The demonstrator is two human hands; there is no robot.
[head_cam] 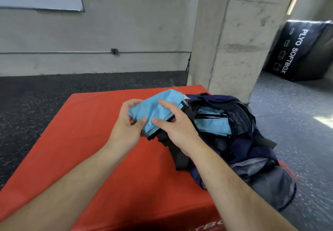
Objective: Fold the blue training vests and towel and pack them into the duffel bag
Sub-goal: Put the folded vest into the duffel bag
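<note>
Blue vest (159, 109) partly hidden behind left hand (126, 127), right hand (177, 128)

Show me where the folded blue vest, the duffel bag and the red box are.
folded blue vest (151, 111): head view, middle of its light blue fabric.
duffel bag (255, 153): head view, navy side wall below the open top.
red box (90, 131): head view, bare top surface left of the bag.
</note>
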